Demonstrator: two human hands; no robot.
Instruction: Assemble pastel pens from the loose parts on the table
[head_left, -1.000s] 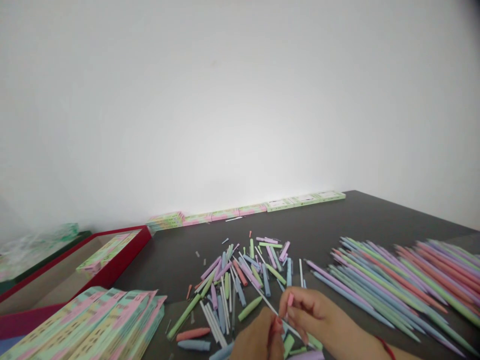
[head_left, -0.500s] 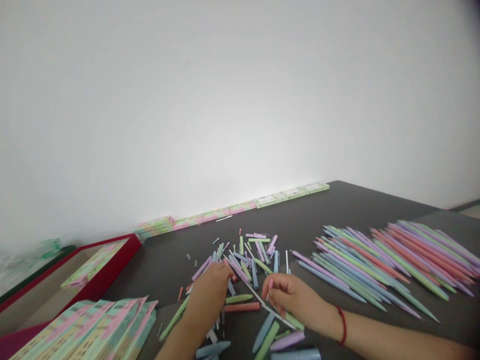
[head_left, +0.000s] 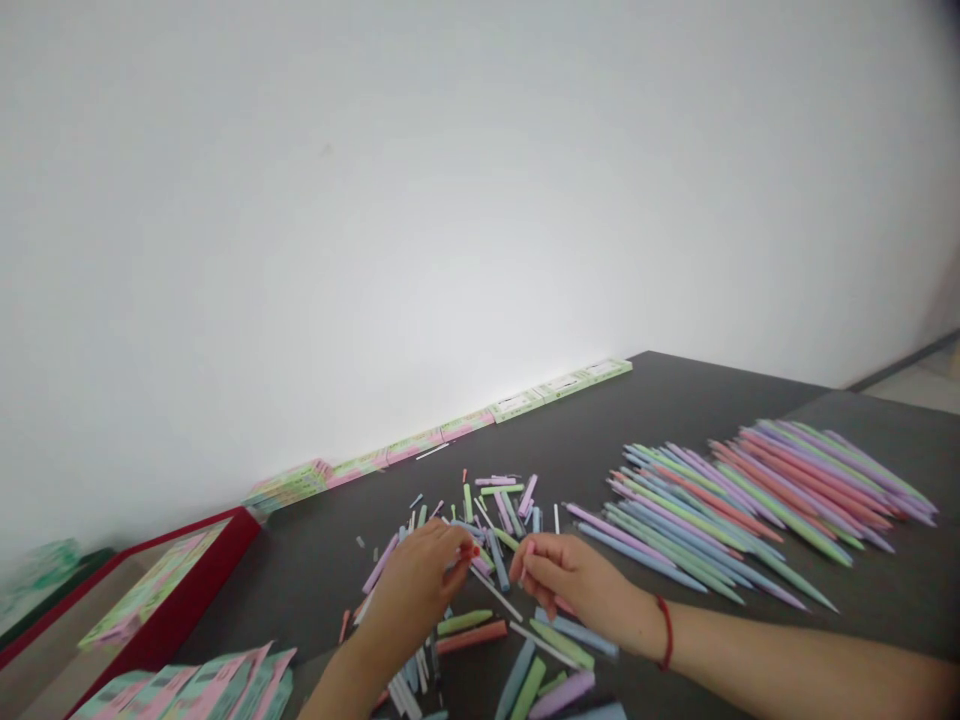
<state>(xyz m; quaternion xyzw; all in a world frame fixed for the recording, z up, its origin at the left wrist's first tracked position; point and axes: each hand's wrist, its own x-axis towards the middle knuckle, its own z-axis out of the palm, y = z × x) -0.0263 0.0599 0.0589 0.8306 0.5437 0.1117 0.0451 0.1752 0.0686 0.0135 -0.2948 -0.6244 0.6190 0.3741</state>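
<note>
Loose pen parts in pastel colours point(head_left: 493, 556) lie scattered in front of me, with coloured barrels and thin white refills point(head_left: 496, 594) among them. Above the pile my left hand point(head_left: 422, 572) is closed in a pinch, a small red pen part point(head_left: 475, 550) at its fingertips. To the right, my right hand point(head_left: 576, 580) pinches a small pink pen part point(head_left: 529, 548); its curled fingers hide the rest of it. Beneath the hands lie a red barrel point(head_left: 472, 637) and several green, blue and purple ones, such as a green barrel point(head_left: 562, 643).
Rows of tapered pens point(head_left: 697, 520) spread over the right of the dark table point(head_left: 600, 420). Flat pen boxes point(head_left: 517, 404) line the wall. At left stand a red open box point(head_left: 217, 565) with printed packs inside and a stack of pink-and-green packs point(head_left: 217, 688).
My left hand has come up from the pile and now shows a small red part at its fingertips. My right hand keeps its pink part. The view has shifted slightly.
</note>
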